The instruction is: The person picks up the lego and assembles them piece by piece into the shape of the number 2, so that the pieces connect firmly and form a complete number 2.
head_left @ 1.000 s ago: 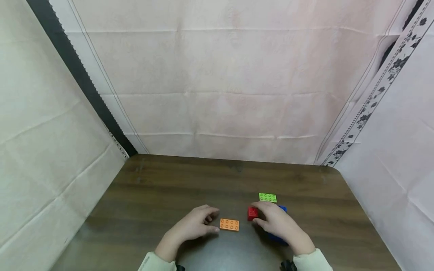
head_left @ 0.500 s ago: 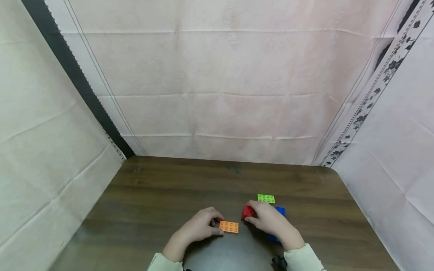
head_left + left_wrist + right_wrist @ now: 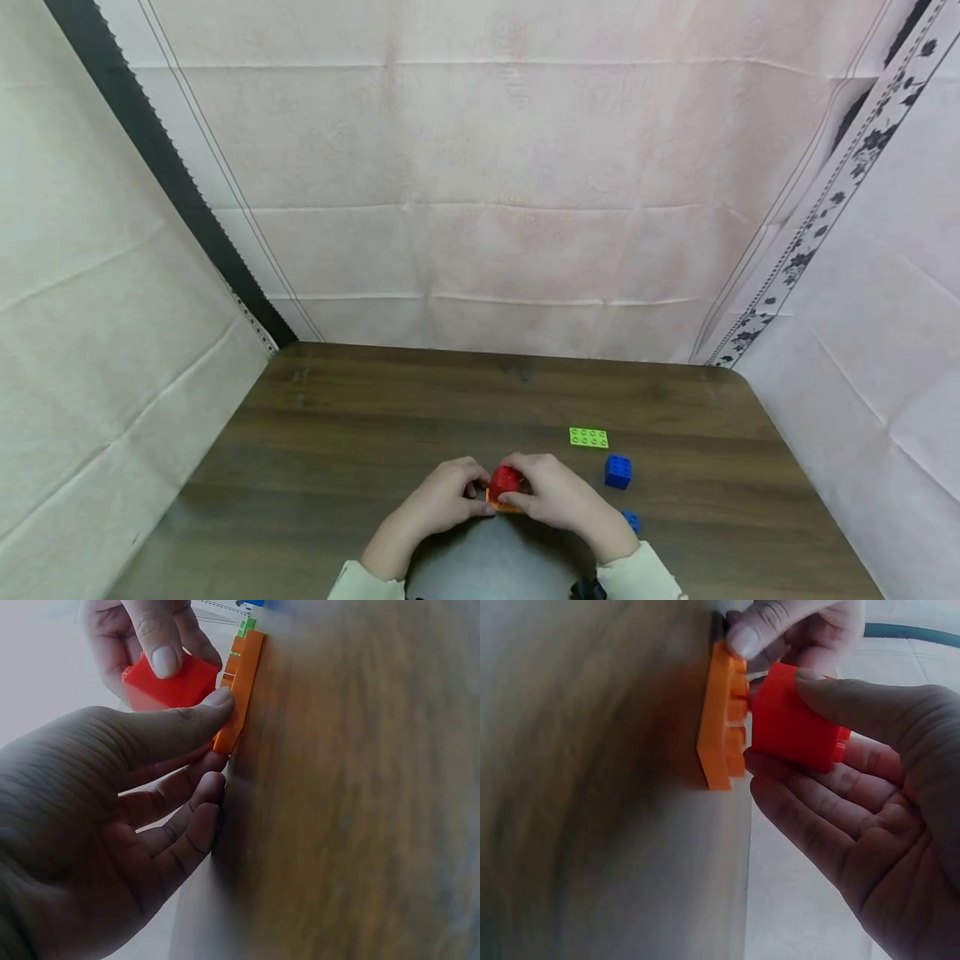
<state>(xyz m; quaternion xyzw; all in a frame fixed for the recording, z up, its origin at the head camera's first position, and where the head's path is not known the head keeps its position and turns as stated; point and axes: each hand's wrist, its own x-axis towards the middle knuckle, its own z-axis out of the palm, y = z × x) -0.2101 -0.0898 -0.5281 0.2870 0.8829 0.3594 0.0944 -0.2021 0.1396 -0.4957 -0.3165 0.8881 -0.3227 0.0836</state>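
Observation:
A red building brick (image 3: 505, 481) is pinched between the thumb and fingers of my right hand (image 3: 558, 496). It is held over the orange building brick (image 3: 716, 720), slightly tilted and close to its studs; whether they touch I cannot tell. The orange brick lies flat, studs up, on the wooden table (image 3: 420, 400). My left hand (image 3: 438, 500) grips its left end, with the thumb (image 3: 214, 705) along one side and fingers at the other. In the head view the red brick and right hand cover most of the orange one.
A flat green brick (image 3: 588, 437) lies behind and right of my hands. To the right are a blue brick (image 3: 618, 472) and a second blue brick (image 3: 632, 522), partly hidden by my right forearm. Cloth walls (image 3: 480, 250) rise behind the table and at both sides.
My right hand has carried the red brick leftward from beside the blue bricks to over the orange brick. My left hand has moved slightly right onto the orange brick's end.

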